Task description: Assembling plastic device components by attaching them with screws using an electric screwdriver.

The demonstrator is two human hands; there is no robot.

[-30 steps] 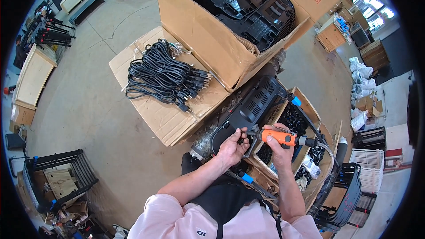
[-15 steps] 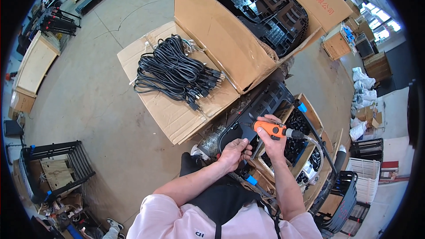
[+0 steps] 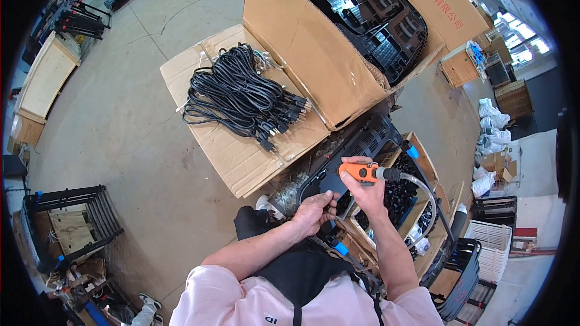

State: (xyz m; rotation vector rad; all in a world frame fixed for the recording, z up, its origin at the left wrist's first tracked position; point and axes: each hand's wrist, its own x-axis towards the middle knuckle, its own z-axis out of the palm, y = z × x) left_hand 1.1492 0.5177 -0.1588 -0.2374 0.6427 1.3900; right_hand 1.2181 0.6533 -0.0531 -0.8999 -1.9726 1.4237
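Observation:
My right hand (image 3: 370, 196) is wrapped round an orange power screwdriver (image 3: 365, 172) with a grey hose or cable at its back end. Its front end is over a black plastic housing (image 3: 326, 172) with vent slots; the tip is hidden by the tool and my fingers. At the near edge of the housing, my left hand (image 3: 313, 212) has its thumb and fingers pinched together. What lies between those fingers is too small to make out. Beside my right hand stands a wooden bin (image 3: 429, 166) with small black parts in it.
Beyond the housing, a large cardboard box (image 3: 302, 42) holds black plastic panels (image 3: 386, 42). A bundle of black power cords (image 3: 235, 90) lies on its flap (image 3: 229, 169). Black frames (image 3: 78, 193) stand at the left, and a white rack (image 3: 488, 247) at the right.
The screwdriver has moved a little left, and its front end is now over the housing. My left hand stays pinched at the near edge. The whole view has shifted slightly.

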